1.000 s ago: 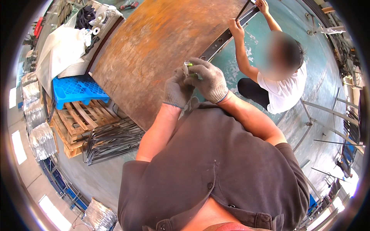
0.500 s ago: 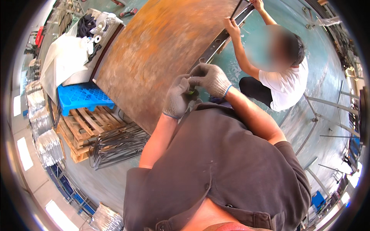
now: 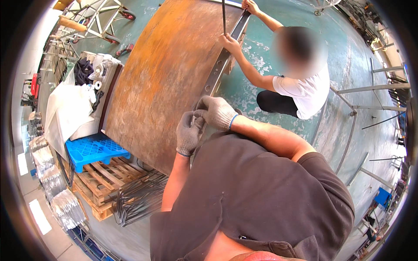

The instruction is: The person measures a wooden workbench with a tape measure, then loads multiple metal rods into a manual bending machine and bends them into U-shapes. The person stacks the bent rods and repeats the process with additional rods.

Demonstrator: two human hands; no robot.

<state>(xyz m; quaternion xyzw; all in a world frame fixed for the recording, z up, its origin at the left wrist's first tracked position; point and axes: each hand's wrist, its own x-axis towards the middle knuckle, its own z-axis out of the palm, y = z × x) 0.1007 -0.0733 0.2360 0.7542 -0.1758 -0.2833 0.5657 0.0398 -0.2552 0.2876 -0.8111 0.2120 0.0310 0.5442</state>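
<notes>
Both of my hands wear grey knitted work gloves and meet in front of my body, over the near edge of a rust-stained metal table (image 3: 148,82). My left hand (image 3: 188,134) is closed, its fingertips against those of the other glove. My right hand (image 3: 216,113) is also closed, thumb and fingers pinched together. Anything between the fingers is hidden or too small to name. Just beyond the gloves, a dark metal bar with holes (image 3: 214,71) lies along the table's right edge.
A crouching co-worker (image 3: 305,93) in a white shirt grips a thin dark rod (image 3: 224,17) at the table's far right. To the left are a blue plastic pallet (image 3: 93,150), a wooden pallet (image 3: 102,185) and bent metal rods (image 3: 137,200). Metal frames (image 3: 370,89) stand at right.
My view has shifted, and my joined hands appear lower and farther left. The co-worker's rod stands more upright in the picture. A small greenish spot by my gloves no longer shows.
</notes>
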